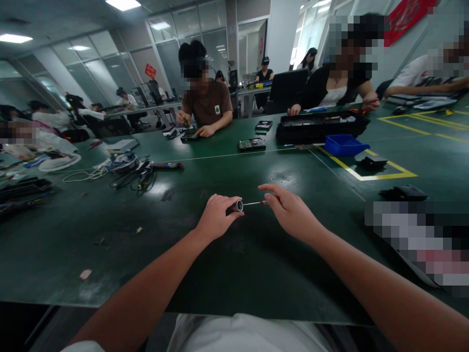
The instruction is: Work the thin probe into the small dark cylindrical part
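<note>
My left hand (218, 217) is closed around a short dark cylinder (239, 206) with a silvery ring at its open end, which faces right. A screwdriver (252, 203) with a thin metal shaft and a bit of red at its handle runs between the cylinder and my right hand (289, 208). My right thumb and lower fingers are closed about the red handle, while the index finger stretches out above it. Most of the handle is hidden by the hand. Whether the screwdriver's tip touches the cylinder, I cannot tell. Both hands are above the green table (234, 288).
Black cables (141, 176) lie at the left. Across the table, a person (207, 98) handles a small device. Circuit boards (252, 144), a long black housing (322, 128), a blue tray (344, 145) and black parts (403, 193) lie beyond and to the right.
</note>
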Tool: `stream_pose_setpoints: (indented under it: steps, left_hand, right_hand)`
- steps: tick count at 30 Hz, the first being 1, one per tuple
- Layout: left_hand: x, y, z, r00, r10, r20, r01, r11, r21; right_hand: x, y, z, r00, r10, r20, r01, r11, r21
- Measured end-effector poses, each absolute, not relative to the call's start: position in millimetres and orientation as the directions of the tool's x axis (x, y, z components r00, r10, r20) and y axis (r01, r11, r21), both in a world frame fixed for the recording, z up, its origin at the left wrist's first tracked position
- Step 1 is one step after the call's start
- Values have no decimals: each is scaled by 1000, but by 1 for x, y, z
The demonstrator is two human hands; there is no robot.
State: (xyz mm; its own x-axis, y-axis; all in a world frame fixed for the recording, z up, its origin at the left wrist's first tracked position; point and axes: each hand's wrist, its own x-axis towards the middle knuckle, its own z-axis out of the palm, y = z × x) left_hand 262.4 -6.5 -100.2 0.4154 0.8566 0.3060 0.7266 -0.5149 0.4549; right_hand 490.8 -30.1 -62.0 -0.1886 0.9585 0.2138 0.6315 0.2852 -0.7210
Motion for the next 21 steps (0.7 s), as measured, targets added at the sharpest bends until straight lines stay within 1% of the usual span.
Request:
stream_pose_setpoints:
  steps: [3, 5, 8, 12, 15, 19, 21]
  left_hand:
    - [262, -6, -100, 409, 860, 305, 727, -509, 461]
    - [263, -6, -100, 415, 856, 308, 728, -515, 451]
    - [263, -6, -100, 435, 847, 306, 726, -531, 437]
    - [264, -6, -101, 447, 839, 310, 720, -543, 432]
    - [263, -5, -102, 443, 840, 313, 721, -541, 433]
    - [263, -5, -101, 417, 852, 317, 727, -522, 446]
    - [263, -5, -100, 415, 856, 308, 730, -516, 448]
  right_hand:
    - [491, -32, -62, -226, 946, 233, 598, 323, -733]
    - [492, -32, -63, -220, 946, 240, 576, 324, -751]
    - [493, -29, -65, -173, 965, 196, 582, 261, -770]
    - [493, -24, -67, -152, 975, 161, 629, 222, -745]
    - [493, -26, -68, -182, 967, 178, 608, 253, -752]
    - [492, -30, -68, -226, 943, 245, 554, 331, -763]
    - [492, -31, -67, -216, 943, 253, 538, 332, -775]
